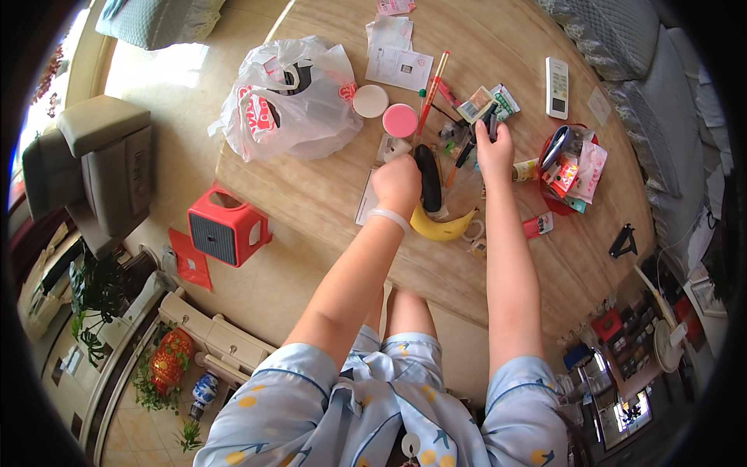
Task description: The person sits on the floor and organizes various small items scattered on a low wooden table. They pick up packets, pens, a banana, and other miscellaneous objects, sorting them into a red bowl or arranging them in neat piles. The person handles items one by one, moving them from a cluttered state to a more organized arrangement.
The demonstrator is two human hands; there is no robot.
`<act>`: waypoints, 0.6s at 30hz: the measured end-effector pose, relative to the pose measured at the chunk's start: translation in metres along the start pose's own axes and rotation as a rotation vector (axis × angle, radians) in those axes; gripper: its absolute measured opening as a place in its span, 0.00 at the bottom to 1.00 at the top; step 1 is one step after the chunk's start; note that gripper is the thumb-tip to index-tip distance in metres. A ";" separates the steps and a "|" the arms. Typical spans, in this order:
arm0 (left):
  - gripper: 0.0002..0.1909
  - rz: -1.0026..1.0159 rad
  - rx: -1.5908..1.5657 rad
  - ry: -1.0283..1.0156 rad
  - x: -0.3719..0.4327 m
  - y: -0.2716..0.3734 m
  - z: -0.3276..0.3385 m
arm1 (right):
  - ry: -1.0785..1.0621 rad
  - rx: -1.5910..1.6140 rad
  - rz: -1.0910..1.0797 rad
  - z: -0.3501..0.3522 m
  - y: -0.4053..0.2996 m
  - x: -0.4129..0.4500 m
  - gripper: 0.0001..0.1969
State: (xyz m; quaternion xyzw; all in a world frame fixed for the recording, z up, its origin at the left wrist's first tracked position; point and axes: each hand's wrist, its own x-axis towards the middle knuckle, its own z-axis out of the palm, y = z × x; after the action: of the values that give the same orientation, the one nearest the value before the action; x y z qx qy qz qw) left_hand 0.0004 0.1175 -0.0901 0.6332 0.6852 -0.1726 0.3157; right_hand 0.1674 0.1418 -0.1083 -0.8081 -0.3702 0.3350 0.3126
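My right hand [496, 153] grips a dark bundle of what look like pens [491, 124] over the cluttered middle of the table. The fingers of my left hand [399, 182] are curled and mostly hidden; it reaches to a small white case [393, 147], and whether it holds that is unclear. Between the hands lie a black elongated case [429, 178] and a black pen [466, 153]. A yellow banana [442, 226] rests nearer to me, beside a beaded bracelet [474, 230]. Beyond my left hand sit a pink round lid [400, 120] and a white round lid [370, 101].
A white plastic bag [297, 105] stands at the table's left. Red-and-gold chopsticks [433, 93] and printed papers [398, 66] lie farther back. To the right are a filled red pouch [557, 200], a white remote control [557, 87] and a black folding stand [623, 240]. A red stool [252, 230] is on the floor.
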 end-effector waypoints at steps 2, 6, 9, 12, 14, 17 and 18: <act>0.09 -0.020 -0.015 -0.007 -0.002 0.000 0.002 | 0.071 0.003 0.011 -0.012 0.013 -0.004 0.16; 0.10 -0.026 -0.045 0.028 -0.008 0.000 0.008 | 0.023 -0.098 0.080 -0.020 0.045 -0.016 0.16; 0.13 -0.037 -0.070 0.044 -0.010 -0.002 0.012 | 0.021 -0.088 0.156 -0.020 0.055 -0.028 0.15; 0.13 -0.078 -0.099 0.090 -0.015 -0.001 0.010 | -0.022 0.043 0.259 -0.027 0.038 -0.034 0.13; 0.12 -0.058 -0.105 0.159 -0.021 -0.001 0.011 | -0.077 0.153 0.303 -0.024 0.044 -0.036 0.11; 0.11 0.022 -0.116 0.261 -0.034 0.000 0.014 | -0.119 0.463 0.360 -0.016 0.043 -0.044 0.07; 0.11 0.027 -0.136 0.247 -0.040 0.002 0.012 | -0.120 0.501 0.387 -0.016 0.035 -0.050 0.06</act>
State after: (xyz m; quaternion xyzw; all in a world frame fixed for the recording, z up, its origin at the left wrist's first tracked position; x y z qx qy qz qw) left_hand 0.0053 0.0803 -0.0723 0.6360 0.7203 -0.0422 0.2737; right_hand 0.1680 0.0786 -0.1094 -0.7402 -0.1336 0.5160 0.4099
